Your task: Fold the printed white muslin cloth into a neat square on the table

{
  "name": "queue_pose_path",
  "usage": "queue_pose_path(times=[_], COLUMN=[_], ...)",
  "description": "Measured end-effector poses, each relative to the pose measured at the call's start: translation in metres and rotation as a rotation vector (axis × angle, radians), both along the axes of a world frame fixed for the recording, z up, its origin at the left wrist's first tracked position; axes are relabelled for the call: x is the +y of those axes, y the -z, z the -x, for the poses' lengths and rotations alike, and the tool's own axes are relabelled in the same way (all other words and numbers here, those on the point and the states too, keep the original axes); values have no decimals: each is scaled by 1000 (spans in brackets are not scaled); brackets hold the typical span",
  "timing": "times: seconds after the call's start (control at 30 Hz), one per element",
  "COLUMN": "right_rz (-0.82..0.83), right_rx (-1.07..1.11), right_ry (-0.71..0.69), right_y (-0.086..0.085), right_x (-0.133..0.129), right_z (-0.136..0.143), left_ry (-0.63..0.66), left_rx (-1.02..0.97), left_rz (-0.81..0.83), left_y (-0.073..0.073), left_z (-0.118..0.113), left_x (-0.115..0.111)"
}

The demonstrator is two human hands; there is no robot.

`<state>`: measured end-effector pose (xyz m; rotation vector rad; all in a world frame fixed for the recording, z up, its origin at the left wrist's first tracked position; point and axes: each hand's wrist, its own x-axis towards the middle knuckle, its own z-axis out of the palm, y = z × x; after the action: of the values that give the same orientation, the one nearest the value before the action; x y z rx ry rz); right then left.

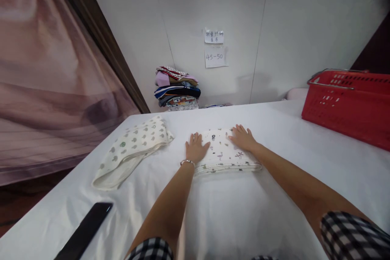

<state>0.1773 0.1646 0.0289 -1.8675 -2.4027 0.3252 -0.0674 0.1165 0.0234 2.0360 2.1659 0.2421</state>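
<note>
A white cloth [225, 151] with small printed figures lies folded into a flat, layered rectangle in front of me. My left hand [196, 148] rests on its left edge, fingers spread, a bracelet round the wrist. Over the far right corner lies my right hand [243, 137], palm down with the fingers apart. Neither hand grips the fabric. To the left, a second white cloth [137, 142] with grey-green printed shapes lies loosely folded, apart from both hands.
A white-covered table [225, 215] carries everything. A black phone-like slab [85, 231] lies at the near left. The red basket [347, 107] stands at the far right. Behind the far edge rises a pile of folded fabrics [177, 89] against the wall. A pink curtain [55, 69] hangs left.
</note>
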Motion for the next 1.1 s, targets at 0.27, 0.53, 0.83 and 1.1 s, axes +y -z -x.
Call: queue_pose_path(times=[0.27,0.53,0.83,1.1], right_rz=[-30,38,-136,-226], right_rx=[0,19,62,35], right_ry=[-118,-86,-207,-214], right_y=[15,-5,20,25], right_x=[-51,-49,-107,-107], right_z=[-9,-10,-29,-26], left_ry=[1,21,300,281], left_rx=[-3,-115,-11,-22], left_rz=[-16,40,-97,-113], left_y=[4,-11,-10,-2], left_z=[0,5,2,2], left_x=[1,5,-62,-71])
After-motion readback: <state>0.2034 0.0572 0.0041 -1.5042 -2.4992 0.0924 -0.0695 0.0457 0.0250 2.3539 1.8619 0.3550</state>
